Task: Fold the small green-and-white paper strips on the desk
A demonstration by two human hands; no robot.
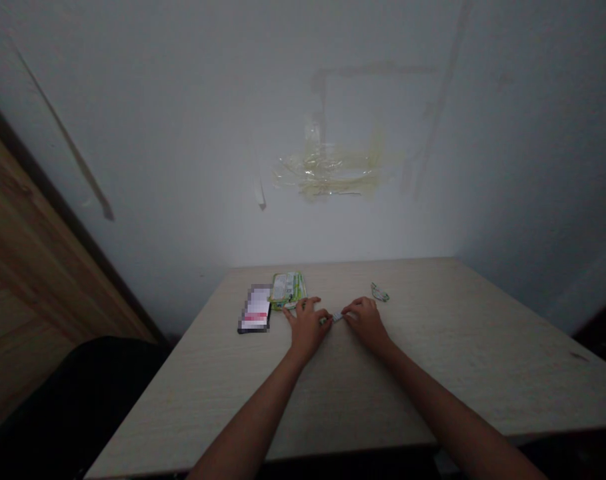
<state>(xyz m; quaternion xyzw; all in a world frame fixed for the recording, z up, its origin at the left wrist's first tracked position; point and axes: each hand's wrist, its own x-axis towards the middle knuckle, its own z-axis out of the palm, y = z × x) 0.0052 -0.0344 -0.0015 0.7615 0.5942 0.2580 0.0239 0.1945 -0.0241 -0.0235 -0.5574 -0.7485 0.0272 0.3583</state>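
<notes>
Well, a white wall fills most of the view, with a yellowed patch of old clear tape stuck at about 12 o'clock and faint streaks running across it. At 9 o'clock stands a wooden panel with a dark edge, and at 8 o'clock a dark rounded shape sits too dim to identify.

Below the wall lies the counter, pale and wood-grained, its far edge meeting the wall. Both forearms reach onto it from 6 o'clock, and the hands sit close together near its middle, palms down with fingers curled inward.

The left hand has its fingertips at one end of a small white strip, and the right hand has its fingertips at the other, so the strip is pinched between them, low over the counter, at the centre of the scene.

Just past the left hand, at 11 o'clock, lies a green-and-white packet, its lower edge right by the fingers. Beside the packet, at 10 o'clock, rests a flat rectangular object whose face is blurred out. At 1 o'clock, near the right hand but not touching it, sits a thin, loosely looped greenish cord.
</notes>
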